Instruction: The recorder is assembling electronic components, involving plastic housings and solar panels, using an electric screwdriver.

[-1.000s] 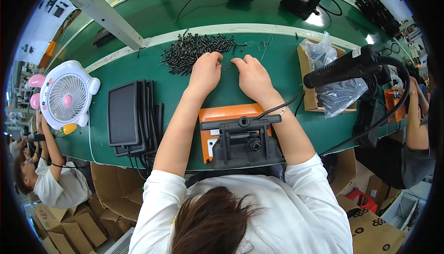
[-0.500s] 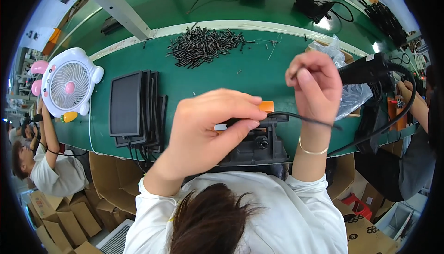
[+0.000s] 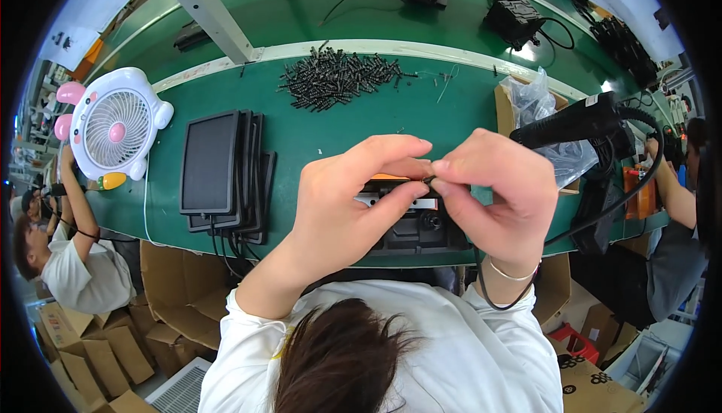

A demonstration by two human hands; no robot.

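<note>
My left hand and my right hand meet over the bench, thumbs and fingertips pinched together. A thin black cable passes between them, its held part mostly covered by my fingers. It comes out below my right hand and loops down past the wrist bracelet. Whatever small piece my right fingertips pinch is too covered to name. Under both hands, at the bench's near edge, lies a black housing with a round knob. An orange part shows behind my left fingers.
Small black ribbed pieces lie heaped at the back. Left of my hands lean stacked black panels and a white fan. To the right are a black handheld tool and a box with plastic bags. Co-workers sit at both sides.
My right hand has come left and down to meet my left fingertips. The cable, which stuck out to the right, now hangs in a loop below my right hand.
</note>
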